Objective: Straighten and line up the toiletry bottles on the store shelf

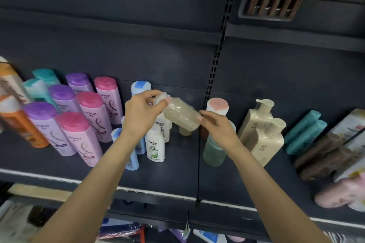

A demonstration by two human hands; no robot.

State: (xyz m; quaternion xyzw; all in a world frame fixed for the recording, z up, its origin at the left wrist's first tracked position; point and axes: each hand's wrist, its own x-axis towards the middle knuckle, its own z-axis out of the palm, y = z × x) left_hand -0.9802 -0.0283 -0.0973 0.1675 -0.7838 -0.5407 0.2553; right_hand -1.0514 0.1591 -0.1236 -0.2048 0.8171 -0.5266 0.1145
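A clear beige bottle (180,113) is tilted in the air above the dark shelf (177,175). My left hand (143,112) grips its cap end and my right hand (217,126) holds its base. Under the hands stand white bottles (155,148), light blue bottles (141,87), a green bottle (214,152) and a bottle with a pink cap (217,105). Pink and purple bottles (79,136) stand in rows at the left.
Orange bottles (21,124) sit at the far left. Cream pump bottles (264,136), teal bottles (304,134), brown bottles (324,156) and a pink pack (339,195) fill the right bay. A slotted upright (214,69) divides the bays. The shelf's front edge (158,195) runs below.
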